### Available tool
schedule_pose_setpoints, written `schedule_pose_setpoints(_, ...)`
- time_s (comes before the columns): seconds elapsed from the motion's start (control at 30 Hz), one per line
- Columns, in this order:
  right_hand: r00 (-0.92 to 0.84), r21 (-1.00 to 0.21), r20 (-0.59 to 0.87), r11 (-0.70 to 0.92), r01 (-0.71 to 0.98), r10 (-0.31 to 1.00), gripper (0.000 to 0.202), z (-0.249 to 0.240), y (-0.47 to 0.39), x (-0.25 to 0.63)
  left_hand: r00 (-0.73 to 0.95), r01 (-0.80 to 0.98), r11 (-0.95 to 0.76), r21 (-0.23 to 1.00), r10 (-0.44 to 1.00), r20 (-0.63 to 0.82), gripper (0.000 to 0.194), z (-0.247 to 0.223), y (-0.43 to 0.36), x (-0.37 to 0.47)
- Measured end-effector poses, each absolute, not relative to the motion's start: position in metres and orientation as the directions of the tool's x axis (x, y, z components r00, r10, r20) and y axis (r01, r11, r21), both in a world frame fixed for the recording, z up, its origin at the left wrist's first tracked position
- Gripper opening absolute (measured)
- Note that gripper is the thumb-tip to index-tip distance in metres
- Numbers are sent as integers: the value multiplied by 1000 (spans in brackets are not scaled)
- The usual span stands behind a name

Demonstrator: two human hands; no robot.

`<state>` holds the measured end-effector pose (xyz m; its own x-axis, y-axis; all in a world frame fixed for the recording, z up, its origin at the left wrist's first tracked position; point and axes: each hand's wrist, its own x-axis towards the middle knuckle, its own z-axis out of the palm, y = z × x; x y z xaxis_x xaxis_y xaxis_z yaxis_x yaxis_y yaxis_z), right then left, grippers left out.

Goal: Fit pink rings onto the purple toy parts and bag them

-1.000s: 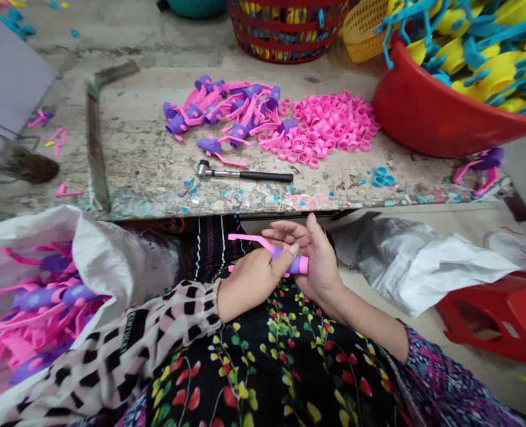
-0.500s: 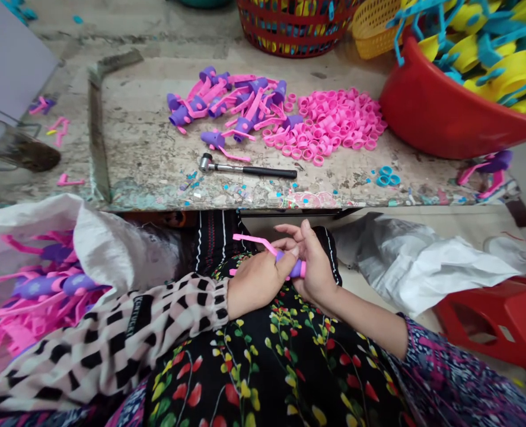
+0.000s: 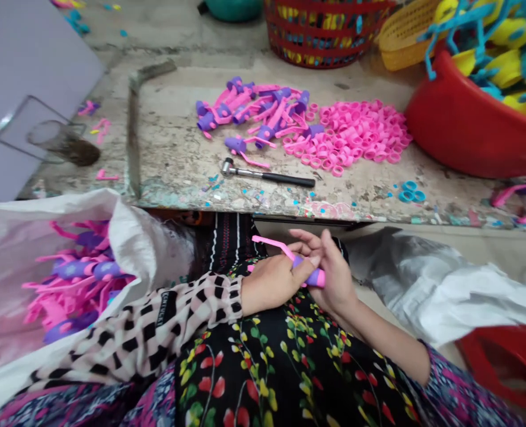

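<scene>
Over my lap, my left hand [image 3: 277, 281] is closed around a purple and pink plastic toy part [image 3: 310, 275]. One of its pink arms sticks out up and to the left; a pink ring forms its right end. My right hand [image 3: 336, 276] is held against that ringed end with the palm, its fingers stretched out and apart rather than wrapped round it. On the bench in front lie similar purple and pink parts [image 3: 267, 112] in a heap, beside a pile of pink rings [image 3: 360, 136]. A small hammer [image 3: 269, 175] with a black handle lies nearer the edge.
At left, a white sack [image 3: 129, 237] holds more purple and pink parts. A red basin [image 3: 462, 124] of yellow and blue pieces stands on the right, with a red basket [image 3: 320, 50] behind. Blue rings [image 3: 411, 191] and a metal bar [image 3: 133, 136] rest on the worn bench.
The whole view has shifted, so everything sits further right. My right palm stays against the ringed end, and the pink ring now shows more fully; my left hand keeps its hold.
</scene>
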<state>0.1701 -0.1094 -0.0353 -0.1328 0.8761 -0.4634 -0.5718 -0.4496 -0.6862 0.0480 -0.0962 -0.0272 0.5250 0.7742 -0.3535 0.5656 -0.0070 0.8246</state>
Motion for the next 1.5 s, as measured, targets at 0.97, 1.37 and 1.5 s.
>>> schedule_pose_setpoints(0.97, -347, -981, -126, -64, 185, 930, 50, -52, -112, 172, 217, 974, -199, 104, 954, -206, 39, 54, -120, -81)
schedule_pose_setpoints(1.37, -391, -910, -335, -188, 369, 857, 54, -51, -101, 168, -413, 862, 373, -343, 909, -50, 61, 110, -163, -163)
schedule_pose_setpoints(1.5, -418, -935, -255, -112, 336, 872, 46, -50, -106, 168, -299, 933, 263, -246, 946, -124, 57, 104, -152, -148)
